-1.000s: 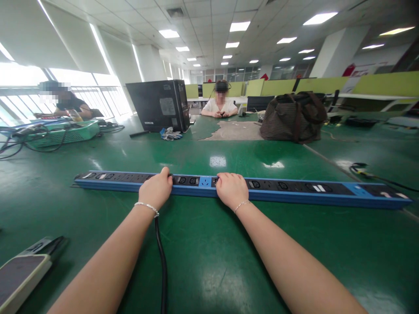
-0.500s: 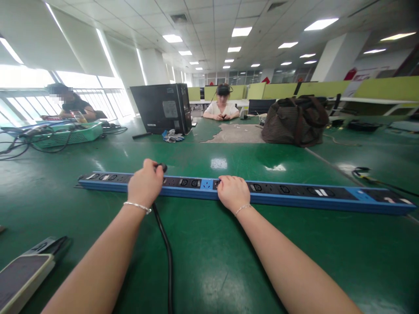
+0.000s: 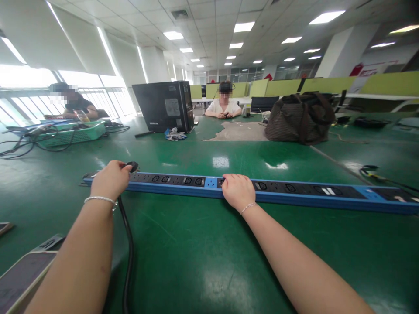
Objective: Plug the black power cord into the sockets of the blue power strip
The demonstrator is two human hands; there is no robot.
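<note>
Two hands [image 3: 109, 181] [image 3: 238, 192], one plug [image 3: 132, 166], one strip [image 3: 183, 189]

The single view is taken from head height, close above both forearms; it is faced forward and down across the green tabletop [image 3: 183, 231].

So both forearms are bare right down to the frame's bottom edge, and it's basically all about the jewelry here: the left hand [image 3: 110, 181] has a shiny silver, rope-like metal bracelet [image 3: 98, 199] at the wrist, between 8 and 9 o'clock in the view, with a little silver loop [image 3: 115, 206] hanging off its 4 o'clock side. The right hand [image 3: 238, 191] gets a daintier, thin silver chain bracelet [image 3: 248, 206], between 4 and 5 o'clock, with tiny links.
</note>
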